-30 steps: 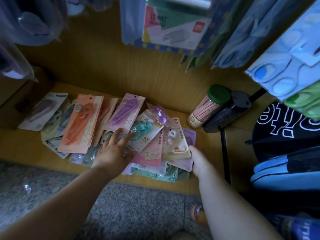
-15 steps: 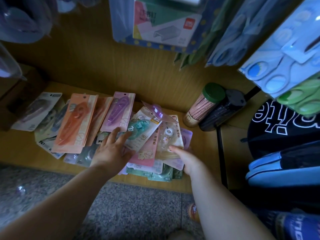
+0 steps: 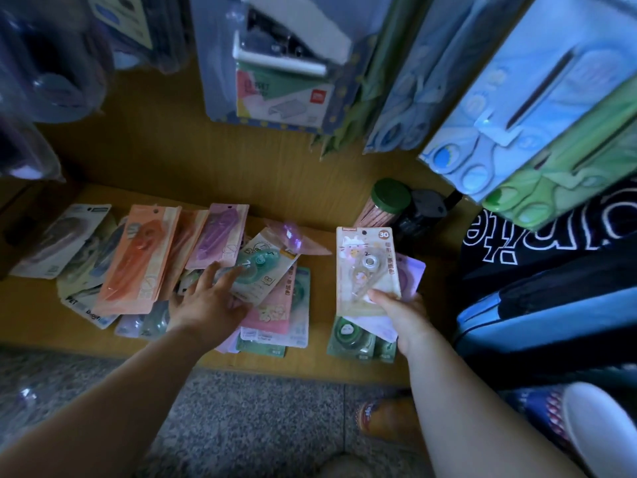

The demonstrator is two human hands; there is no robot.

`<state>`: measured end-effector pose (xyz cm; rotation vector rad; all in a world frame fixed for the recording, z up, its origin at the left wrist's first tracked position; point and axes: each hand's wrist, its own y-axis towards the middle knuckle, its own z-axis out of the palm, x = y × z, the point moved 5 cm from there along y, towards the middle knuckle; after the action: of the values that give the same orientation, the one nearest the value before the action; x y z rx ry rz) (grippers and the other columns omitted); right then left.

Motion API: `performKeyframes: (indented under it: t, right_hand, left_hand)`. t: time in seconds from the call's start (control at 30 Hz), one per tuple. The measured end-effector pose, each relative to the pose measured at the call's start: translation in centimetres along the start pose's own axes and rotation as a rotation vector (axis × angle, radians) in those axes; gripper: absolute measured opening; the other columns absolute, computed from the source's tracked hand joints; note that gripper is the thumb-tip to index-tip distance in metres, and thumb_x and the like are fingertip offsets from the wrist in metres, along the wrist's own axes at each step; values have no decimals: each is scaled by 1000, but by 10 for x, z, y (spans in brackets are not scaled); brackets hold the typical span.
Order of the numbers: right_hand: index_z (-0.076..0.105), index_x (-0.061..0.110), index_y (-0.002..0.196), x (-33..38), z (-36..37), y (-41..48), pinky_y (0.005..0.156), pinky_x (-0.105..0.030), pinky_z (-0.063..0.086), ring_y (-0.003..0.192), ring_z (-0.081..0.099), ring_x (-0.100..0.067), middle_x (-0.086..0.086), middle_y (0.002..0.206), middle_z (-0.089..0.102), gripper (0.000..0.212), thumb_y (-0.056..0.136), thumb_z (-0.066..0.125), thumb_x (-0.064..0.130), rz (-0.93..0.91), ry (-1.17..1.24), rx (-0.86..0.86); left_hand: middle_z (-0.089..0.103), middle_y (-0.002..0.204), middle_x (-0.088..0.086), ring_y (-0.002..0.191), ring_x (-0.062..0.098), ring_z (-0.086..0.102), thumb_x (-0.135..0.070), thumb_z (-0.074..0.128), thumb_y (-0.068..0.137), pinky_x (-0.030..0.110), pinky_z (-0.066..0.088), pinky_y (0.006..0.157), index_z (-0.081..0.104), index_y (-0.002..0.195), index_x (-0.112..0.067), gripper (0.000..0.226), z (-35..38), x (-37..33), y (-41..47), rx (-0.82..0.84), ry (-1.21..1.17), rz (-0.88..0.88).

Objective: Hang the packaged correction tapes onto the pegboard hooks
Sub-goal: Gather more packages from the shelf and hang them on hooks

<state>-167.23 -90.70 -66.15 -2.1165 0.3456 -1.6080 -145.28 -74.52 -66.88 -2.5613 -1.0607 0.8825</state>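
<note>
A right hand (image 3: pixel 400 312) pinches the lower edge of a cream correction-tape pack (image 3: pixel 365 260), held up just right of the pile (image 3: pixel 138 257); the left hand (image 3: pixel 210 301) lies spread on the pile's near edge, bare wooden shelf (image 3: pixel 320 288) between.

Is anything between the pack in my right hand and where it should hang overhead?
Yes. Above the cream pack in the right hand hang a stapler pack and blue and green scissors packs, filling the space overhead; no free hook shows.
</note>
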Motion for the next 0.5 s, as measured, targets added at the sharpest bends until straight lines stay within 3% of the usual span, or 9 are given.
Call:
performKeyframes:
  t: [0.13,0.23,0.33,0.43,0.5]
  right_hand:
    - [61,1,108,15,-10,-27,46,-16,50,64,58,-13,-11,93,65,31,78,63,-7,-45,9,49]
    - [60,6,110,20,-9,-50,48,-16,53,71,61,-17,-5,84,65,30,81,62,-4,-36,20,161]
    - [65,8,98,29,-3,-78,68,-28,54,74,63,-21,-6,82,66,20,81,63,-2,-47,26,248]
    - [60,19,79,42,6,-110,62,-21,53,67,62,-12,0,76,65,23,81,62,-3,-92,69,335]
    - [58,14,90,50,13,-134,63,-21,54,71,63,-14,-2,83,66,19,81,62,-3,-107,97,395]
  left_hand:
    - [3,158,-4,143,21,18,-50,42,90,43,10,115,8,145,-38,66,-9,-9,-17,-48,71,2]
    - [12,157,-3,142,18,20,-48,43,90,41,8,115,15,146,-31,64,-16,-23,-38,-129,-26,58]
    - [24,153,4,139,21,28,-38,51,90,38,21,115,23,145,-23,63,-17,-36,-68,-98,-407,101]
    - [36,144,2,135,21,34,-32,52,90,32,30,105,25,144,-22,61,-21,-51,-103,7,-842,94]
    - [40,138,-2,132,22,37,-35,49,90,34,30,104,25,144,-24,60,-27,-59,-120,91,-1024,89]
